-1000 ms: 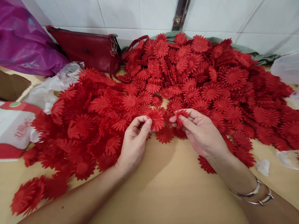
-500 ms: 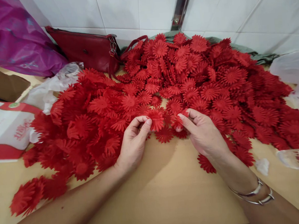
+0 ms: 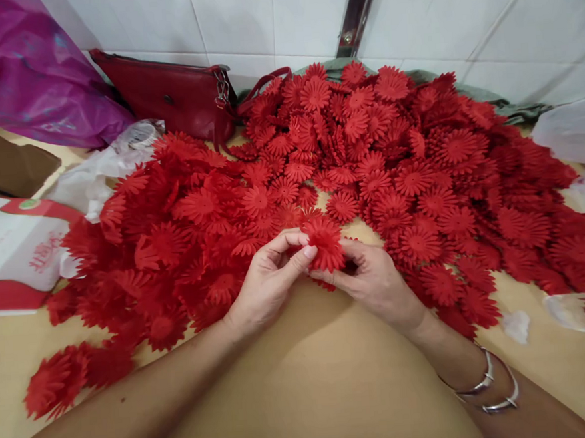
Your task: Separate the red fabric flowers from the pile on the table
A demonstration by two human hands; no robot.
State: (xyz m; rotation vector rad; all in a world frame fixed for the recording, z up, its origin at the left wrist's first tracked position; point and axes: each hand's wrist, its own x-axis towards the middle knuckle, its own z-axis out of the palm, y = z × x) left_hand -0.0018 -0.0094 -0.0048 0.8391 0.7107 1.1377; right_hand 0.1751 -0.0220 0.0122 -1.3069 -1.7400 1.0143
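"What lies before us, largest first?"
"The tabletop [image 3: 304, 391], our heap of red flowers [image 3: 414, 179] on it, a red handbag [image 3: 163, 94] behind."
"And our grip?"
"Our left hand [image 3: 271, 280] pinches a red flower [image 3: 325, 243] before the heap; our right hand [image 3: 377, 276] meets its right edge, hold unclear."

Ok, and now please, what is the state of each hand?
Left hand: closed, pinching a red flower piece between thumb and finger.
Right hand: at the same piece; its grip cannot be told.
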